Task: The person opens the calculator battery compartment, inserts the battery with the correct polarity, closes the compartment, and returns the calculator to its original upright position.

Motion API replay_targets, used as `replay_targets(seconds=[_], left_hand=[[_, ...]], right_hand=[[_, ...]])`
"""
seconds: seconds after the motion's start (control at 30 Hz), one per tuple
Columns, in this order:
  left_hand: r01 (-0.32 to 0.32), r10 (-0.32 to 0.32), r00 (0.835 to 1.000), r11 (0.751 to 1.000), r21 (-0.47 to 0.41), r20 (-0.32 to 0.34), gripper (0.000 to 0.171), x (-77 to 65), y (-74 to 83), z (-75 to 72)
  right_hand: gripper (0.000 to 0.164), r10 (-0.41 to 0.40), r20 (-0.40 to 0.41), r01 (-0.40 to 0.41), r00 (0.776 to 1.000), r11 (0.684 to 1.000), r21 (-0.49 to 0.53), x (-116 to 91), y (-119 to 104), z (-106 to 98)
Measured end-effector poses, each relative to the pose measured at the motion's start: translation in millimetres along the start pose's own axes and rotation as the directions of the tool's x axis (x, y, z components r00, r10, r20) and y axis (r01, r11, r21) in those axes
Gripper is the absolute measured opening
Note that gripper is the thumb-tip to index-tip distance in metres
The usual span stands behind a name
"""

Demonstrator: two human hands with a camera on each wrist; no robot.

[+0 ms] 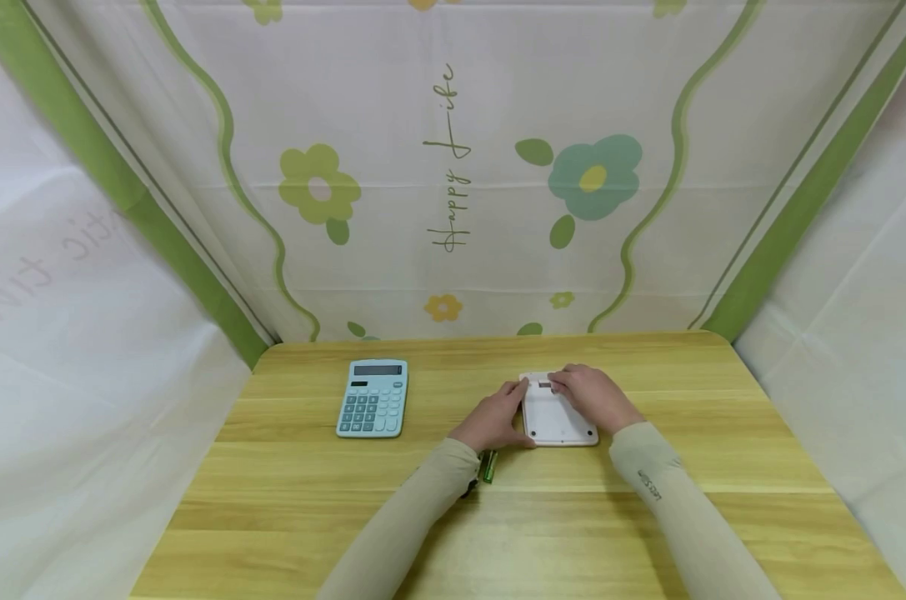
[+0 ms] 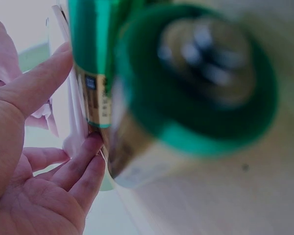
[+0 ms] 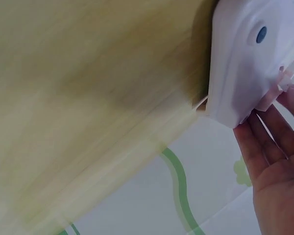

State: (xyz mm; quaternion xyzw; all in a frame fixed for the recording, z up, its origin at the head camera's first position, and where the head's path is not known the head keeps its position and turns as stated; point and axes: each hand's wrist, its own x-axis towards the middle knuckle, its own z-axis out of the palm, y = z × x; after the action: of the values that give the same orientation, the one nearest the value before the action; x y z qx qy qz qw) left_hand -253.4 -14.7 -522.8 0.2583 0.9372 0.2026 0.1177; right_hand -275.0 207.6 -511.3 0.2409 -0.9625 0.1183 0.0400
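Two hands meet on a white calculator (image 1: pixel 556 417) lying face down near the middle of the wooden table (image 1: pixel 287 500). Left hand (image 1: pixel 495 419) holds its left edge with fingers loosely straight; right hand (image 1: pixel 595 397) rests fingertips on its upper back. Green batteries (image 1: pixel 488 465) lie beside the left wrist. One blue calculator (image 1: pixel 373 397) sits well apart.
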Motion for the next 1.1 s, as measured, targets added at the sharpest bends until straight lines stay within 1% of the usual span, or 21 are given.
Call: replay_targets(seconds=[0.23,0.57,0.7,0.77,0.83,0.93,1.03,1.1], left_hand=[[-0.002,0.002,1.0,1.0,0.006,0.001,0.112,-1.2,0.6,0.3],[-0.003,0.003,1.0,1.0,0.003,0.001,0.111,-2.1,0.6,0.5],[-0.002,0.002,1.0,1.0,0.001,0.0,0.112,-2.4,-1.6,2.1],[0.002,-0.002,1.0,1.0,0.002,-0.003,0.112,-2.6,-2.6,2.5],[0.004,-0.004,1.0,1.0,0.003,-0.003,0.112,-2.8,-3.1,2.4],[0.002,-0.002,1.0,1.0,0.006,-0.002,0.112,-2.2,-2.7,2.1],[0.001,-0.001,1.0,1.0,0.004,0.0,0.112,-1.6,-1.2,2.3],[0.002,-0.002,1.0,1.0,0.004,0.0,0.112,-1.0,-0.5,2.8]], right_hand=[[0.027,0.002,-0.006,-0.002,1.0,1.0,0.001,-0.4,1.7,0.9],[0.026,0.025,-0.01,-0.025,1.0,0.999,0.034,0.9,3.1,3.2],[0.026,0.02,-0.018,-0.019,1.0,0.998,0.063,0.8,4.9,5.2],[0.027,0.004,-0.016,-0.003,1.0,0.998,0.067,1.1,6.2,5.8],[0.027,-0.016,-0.008,0.016,1.0,0.999,0.05,2.0,7.4,5.5],[0.03,-0.058,0.023,0.058,0.998,0.998,-0.027,3.4,9.2,3.8],[0.037,-0.086,0.06,0.092,0.994,0.99,-0.108,4.4,9.9,1.2],[0.039,-0.097,0.077,0.107,0.992,0.984,-0.144,4.4,9.8,-0.5]])
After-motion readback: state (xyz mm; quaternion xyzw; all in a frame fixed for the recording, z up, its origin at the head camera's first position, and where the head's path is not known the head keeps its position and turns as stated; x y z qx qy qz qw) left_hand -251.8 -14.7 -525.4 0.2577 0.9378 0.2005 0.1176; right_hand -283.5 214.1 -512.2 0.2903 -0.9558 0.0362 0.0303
